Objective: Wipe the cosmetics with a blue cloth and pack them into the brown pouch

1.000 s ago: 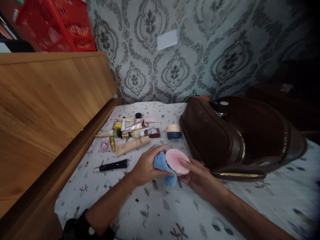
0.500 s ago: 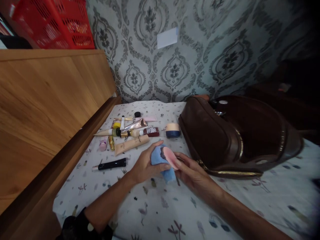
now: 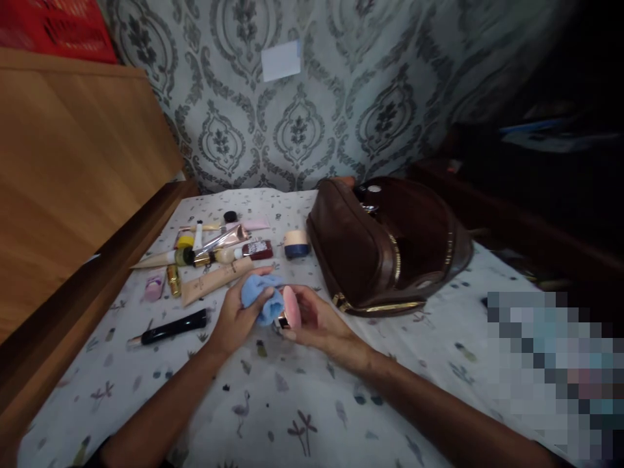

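My left hand (image 3: pixel 234 323) is closed around a crumpled blue cloth (image 3: pixel 260 289). In my right hand (image 3: pixel 322 323) is a round pink compact (image 3: pixel 292 305), tilted on edge with a shiny metallic rim facing the cloth. Cloth and compact meet, or nearly so, just above the bedsheet. Beyond my left hand lies a beige tube (image 3: pixel 217 281), and a black tube (image 3: pixel 174 327) rests nearer to me. A jar with a peach lid and navy base (image 3: pixel 296 244) stands behind my right hand. The open brown leather bag (image 3: pixel 351 244) sits to the right.
Several cosmetics lie grouped at left, among them a gold lipstick tube (image 3: pixel 173 281), a dark red bottle (image 3: pixel 257 249) and a rose-gold tube (image 3: pixel 221 239). A wooden panel (image 3: pixel 82 130) borders the left side, with a red basket (image 3: pixel 73 32) above. Patterned wall (image 3: pixel 297 130) closes the back.
The view has swung right, so everything sits further left. The cloth is more bunched up, and my right hand has turned the compact more upright, showing its metallic edge.
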`<state>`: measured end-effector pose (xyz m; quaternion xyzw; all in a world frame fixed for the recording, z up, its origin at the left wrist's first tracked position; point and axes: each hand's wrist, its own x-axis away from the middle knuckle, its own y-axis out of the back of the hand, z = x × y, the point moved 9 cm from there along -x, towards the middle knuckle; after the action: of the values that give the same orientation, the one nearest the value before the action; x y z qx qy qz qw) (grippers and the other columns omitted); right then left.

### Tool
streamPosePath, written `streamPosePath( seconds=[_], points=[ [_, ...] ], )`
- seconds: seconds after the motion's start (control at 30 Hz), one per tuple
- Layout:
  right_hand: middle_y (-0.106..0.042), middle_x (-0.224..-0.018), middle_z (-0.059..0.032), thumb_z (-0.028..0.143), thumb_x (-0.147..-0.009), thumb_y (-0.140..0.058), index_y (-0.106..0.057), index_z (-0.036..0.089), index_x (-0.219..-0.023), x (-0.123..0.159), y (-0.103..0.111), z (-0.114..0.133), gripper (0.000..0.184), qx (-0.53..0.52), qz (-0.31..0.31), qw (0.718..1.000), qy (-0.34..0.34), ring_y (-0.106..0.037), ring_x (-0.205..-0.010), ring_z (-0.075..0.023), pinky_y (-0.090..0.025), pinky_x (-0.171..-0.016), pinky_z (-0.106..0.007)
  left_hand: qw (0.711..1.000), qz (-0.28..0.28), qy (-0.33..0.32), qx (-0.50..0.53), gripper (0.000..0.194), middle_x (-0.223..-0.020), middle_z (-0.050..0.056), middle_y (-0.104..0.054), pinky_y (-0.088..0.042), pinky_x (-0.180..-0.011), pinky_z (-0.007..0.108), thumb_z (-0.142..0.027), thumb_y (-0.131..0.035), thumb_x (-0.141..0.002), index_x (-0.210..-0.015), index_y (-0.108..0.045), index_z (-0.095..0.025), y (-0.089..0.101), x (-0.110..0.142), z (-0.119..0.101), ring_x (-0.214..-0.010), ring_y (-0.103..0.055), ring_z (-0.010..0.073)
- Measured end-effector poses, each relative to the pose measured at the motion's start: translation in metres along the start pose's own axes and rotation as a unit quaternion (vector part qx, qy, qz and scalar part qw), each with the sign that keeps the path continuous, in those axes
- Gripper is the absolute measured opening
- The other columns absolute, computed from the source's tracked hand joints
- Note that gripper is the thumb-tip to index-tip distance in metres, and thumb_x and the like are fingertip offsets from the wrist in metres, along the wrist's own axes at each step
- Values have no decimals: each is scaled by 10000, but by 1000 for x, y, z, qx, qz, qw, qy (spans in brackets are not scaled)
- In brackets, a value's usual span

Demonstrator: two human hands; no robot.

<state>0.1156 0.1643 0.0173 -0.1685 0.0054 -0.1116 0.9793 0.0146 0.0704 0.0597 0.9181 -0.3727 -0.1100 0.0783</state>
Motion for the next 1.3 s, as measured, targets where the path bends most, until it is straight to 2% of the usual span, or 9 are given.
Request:
streamPosePath(
  seconds=[0.1, 0.2, 0.3, 0.53, 0.7, 0.9, 1.0, 1.13, 1.3],
  points=[
    [-676, -1132, -51, 428, -663, -862, -598, 222, -1144, 0, 1, -1, 586, -116, -4, 993, -1, -644, -1001, -189, -518, -845, -311, 995, 99, 17, 26, 712, -1289, 98, -640, -500, -1006, 404, -553, -678, -828, -1426, -486, -216, -19, 6, 6, -1144, -618, 295],
    [-698, -945, -15, 436, -673, -858, -640, 196, -1050, -2, 3, -5, 497, -202, -7, 979, -22, -646, -825, -134, -495, -761, -245, 986, 155, -22, -65, 880, -1490, 127, -491, -392, -1134, 480, -511, -732, -799, -1529, -322, -237, -33, 11, 11, -1332, -496, 354],
    [-687, -848, 3, 474, -656, -866, -667, 186, -993, -2, 2, -7, 486, -224, -3, 974, -43, -628, -774, -127, -470, -693, -222, 980, 133, -37, -146, 844, -1530, 126, -450, -333, -1170, 536, -508, -712, -819, -1526, -322, -260, -32, 11, 19, -1398, -432, 373],
    [-697, -883, -26, 511, -675, -848, -711, 151, -958, -2, -4, 2, 478, -205, 40, 978, -22, -618, -793, -124, -467, -767, -237, 970, 63, -82, -222, 808, -1424, 115, -582, -487, -1056, 499, -536, -769, -725, -1424, -478, -255, -18, 4, 22, -1285, -568, 366],
    [-699, -1011, -33, 453, -643, -882, -631, 205, -1149, -2, 12, -3, 617, -186, -8, 982, -24, -657, -873, -156, -485, -807, -292, 948, 56, -155, -273, 536, -1286, 64, -690, -557, -967, 406, -383, -681, -811, -1323, -578, -260, -17, 1, 13, -1143, -676, 292],
    [-671, -963, -15, 440, -599, -902, -603, 204, -1098, -5, 15, -3, 628, -170, -8, 985, -13, -657, -861, -156, -504, -810, -315, 931, 75, -197, -297, 479, -1213, 51, -714, -573, -885, 337, -193, -502, -852, -1328, -531, -236, -16, 5, 11, -1019, -714, 235],
    [-648, -916, 6, 398, -552, -926, -598, 200, -1050, -6, 14, -5, 628, -162, -6, 987, -17, -649, -851, -148, -529, -801, -309, 923, 53, -200, -325, 422, -1115, 57, -726, -567, -835, 331, -159, -450, -833, -1236, -560, -217, -7, 3, 8, -982, -705, 239],
    [-622, -935, 1, 386, -520, -936, -582, 206, -1050, -5, 14, -6, 662, -135, -14, 990, -25, -617, -855, -155, -543, -687, -277, 881, 37, -182, -436, 308, -994, 70, -706, -546, -818, 375, -134, -434, -756, -993, -616, -211, 5, -4, 2, -942, -675, 266],
    [-617, -1050, -14, 380, -534, -929, -577, 243, -1137, -4, 20, -1, 711, -51, -29, 998, -10, -600, -978, -183, -517, -813, -315, 810, 141, -138, -553, 328, -1214, 157, -628, -509, -909, 507, -229, -502, -765, -1054, -648, -182, 3, -7, 15, -1097, -611, 357]
  ],
)
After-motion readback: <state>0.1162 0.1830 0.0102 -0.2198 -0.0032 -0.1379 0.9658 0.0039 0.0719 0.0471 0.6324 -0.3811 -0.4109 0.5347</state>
